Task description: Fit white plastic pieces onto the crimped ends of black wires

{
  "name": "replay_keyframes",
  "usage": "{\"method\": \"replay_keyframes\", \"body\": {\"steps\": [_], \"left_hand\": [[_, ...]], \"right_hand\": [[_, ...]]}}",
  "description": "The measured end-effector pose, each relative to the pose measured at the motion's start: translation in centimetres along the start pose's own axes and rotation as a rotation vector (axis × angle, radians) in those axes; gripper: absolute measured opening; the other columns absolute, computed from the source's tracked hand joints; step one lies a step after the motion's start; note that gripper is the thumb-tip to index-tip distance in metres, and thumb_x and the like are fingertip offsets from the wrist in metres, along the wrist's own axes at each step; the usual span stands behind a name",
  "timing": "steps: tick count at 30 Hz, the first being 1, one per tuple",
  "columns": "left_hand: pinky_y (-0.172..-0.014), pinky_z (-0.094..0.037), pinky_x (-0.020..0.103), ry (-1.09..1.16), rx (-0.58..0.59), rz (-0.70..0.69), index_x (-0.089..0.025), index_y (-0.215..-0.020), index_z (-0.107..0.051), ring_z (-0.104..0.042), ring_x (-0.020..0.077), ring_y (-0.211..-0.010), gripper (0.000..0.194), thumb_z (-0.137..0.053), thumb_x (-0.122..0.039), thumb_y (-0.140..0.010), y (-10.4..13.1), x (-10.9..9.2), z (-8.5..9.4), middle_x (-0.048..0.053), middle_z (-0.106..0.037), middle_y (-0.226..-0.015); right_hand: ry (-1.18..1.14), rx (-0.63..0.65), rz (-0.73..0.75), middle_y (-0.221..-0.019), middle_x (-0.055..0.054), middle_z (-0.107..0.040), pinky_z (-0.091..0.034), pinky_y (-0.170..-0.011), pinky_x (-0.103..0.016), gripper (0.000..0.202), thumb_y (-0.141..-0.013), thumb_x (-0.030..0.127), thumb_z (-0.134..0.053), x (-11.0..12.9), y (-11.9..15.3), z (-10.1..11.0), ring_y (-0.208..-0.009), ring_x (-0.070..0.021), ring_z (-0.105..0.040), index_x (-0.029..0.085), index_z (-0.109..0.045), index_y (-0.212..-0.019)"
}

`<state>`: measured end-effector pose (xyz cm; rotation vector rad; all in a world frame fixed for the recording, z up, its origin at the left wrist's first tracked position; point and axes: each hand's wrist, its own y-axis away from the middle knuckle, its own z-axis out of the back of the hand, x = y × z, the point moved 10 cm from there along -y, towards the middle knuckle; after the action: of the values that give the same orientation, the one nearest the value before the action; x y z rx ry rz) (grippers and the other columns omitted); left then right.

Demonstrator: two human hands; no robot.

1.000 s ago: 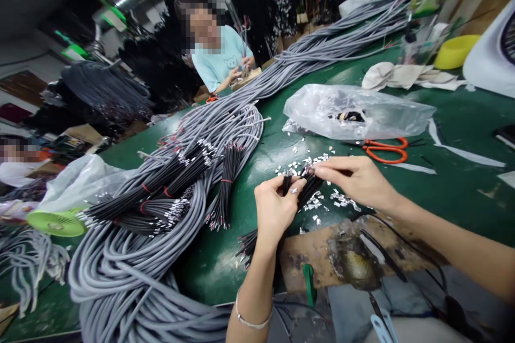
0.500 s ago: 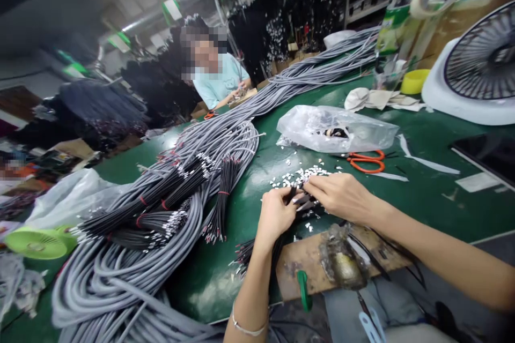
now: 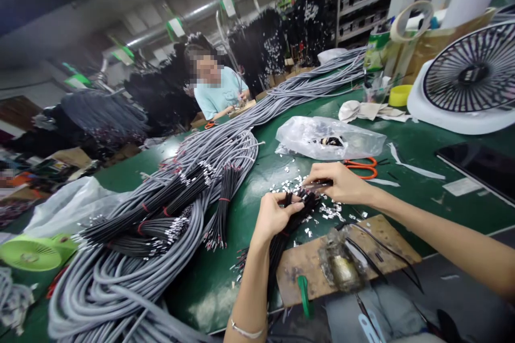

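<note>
My left hand [image 3: 277, 215] is closed on the end of a bundle of black wires [image 3: 277, 257], which runs down beside my forearm. My right hand [image 3: 341, 182], fingers pinched, is at the upper end of the same bundle, over small white pieces [image 3: 333, 210] scattered on the green table. What its fingertips hold is too small to make out. Below the hands lies a worn wooden board [image 3: 392, 241] with a green clamp [image 3: 304, 296] and a yellowish lump [image 3: 344, 269] on it.
Coiled grey cables [image 3: 100, 284] and tied black wire bundles [image 3: 223, 206] cover the left. Beyond my hands lie a plastic bag [image 3: 362, 136] and orange-handled scissors [image 3: 364, 168]. A white fan [image 3: 472, 75] and black tablet [image 3: 478, 166] are at right. A person [image 3: 223, 91] sits across.
My right hand has lifted and moved slightly apart from my left, uncovering the wire ends and more white pieces. The view has shifted a little.
</note>
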<state>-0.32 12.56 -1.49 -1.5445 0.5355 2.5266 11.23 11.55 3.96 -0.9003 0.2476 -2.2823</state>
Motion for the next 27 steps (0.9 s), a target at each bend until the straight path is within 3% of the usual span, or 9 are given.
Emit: {"method": "replay_keyframes", "body": {"steps": [4,7,12,21,27], "left_hand": [[-0.062,-0.044,0.024,0.064,0.110,-0.087,-0.010,-0.082,-0.070,-0.058,0.0161,-0.065,0.022,-0.064,-0.029,-0.072,-1.0,1.3,-0.9,0.005,-0.067,-0.072],[-0.062,-0.043,0.024,0.053,0.142,-0.126,-0.009,-0.076,-0.068,-0.057,0.0160,-0.065,0.025,-0.063,-0.033,-0.074,-1.6,2.2,-0.9,0.007,-0.066,-0.070],[-0.062,-0.041,0.023,0.123,0.210,-0.108,-0.009,-0.072,-0.064,-0.053,0.0129,-0.063,0.025,-0.063,-0.035,-0.076,-1.2,1.2,-1.0,0.004,-0.062,-0.067],[-0.057,-0.044,0.024,0.243,0.111,0.024,-0.010,-0.055,-0.064,-0.054,0.0134,-0.054,0.027,-0.074,-0.034,-0.060,1.0,-2.8,-0.5,0.004,-0.060,-0.053],[-0.055,-0.044,0.024,0.301,-0.003,0.096,-0.009,-0.060,-0.067,-0.053,0.0119,-0.051,0.023,-0.078,-0.027,-0.050,0.6,-1.4,-0.1,0.002,-0.061,-0.054]], "right_hand": [[-0.127,-0.001,0.092,-0.084,-0.003,-0.060,-0.044,-0.064,-0.023,0.024,-0.077,0.006,-0.054,-0.7,0.2,-1.2,-0.073,-0.0127,-0.057,0.018,-0.066,-0.094],[-0.138,-0.027,0.089,-0.083,-0.002,-0.062,-0.044,-0.064,-0.022,0.027,-0.072,0.005,-0.058,-1.5,0.3,-1.9,-0.071,-0.0126,-0.057,0.019,-0.068,-0.093],[-0.134,-0.104,0.060,-0.084,-0.004,-0.063,-0.044,-0.065,-0.021,0.015,-0.077,0.012,-0.058,-1.4,0.1,-1.9,-0.073,-0.0130,-0.058,0.016,-0.067,-0.089],[-0.235,-0.200,0.021,-0.080,-0.005,-0.061,-0.044,-0.062,-0.023,0.016,-0.075,0.010,-0.055,1.9,0.4,0.0,-0.071,-0.0145,-0.058,0.017,-0.064,-0.087],[-0.387,-0.274,-0.100,-0.069,-0.004,-0.059,-0.043,-0.055,-0.024,0.013,-0.080,0.017,-0.049,0.6,0.6,-0.4,-0.062,-0.0143,-0.055,0.014,-0.061,-0.077]]}}
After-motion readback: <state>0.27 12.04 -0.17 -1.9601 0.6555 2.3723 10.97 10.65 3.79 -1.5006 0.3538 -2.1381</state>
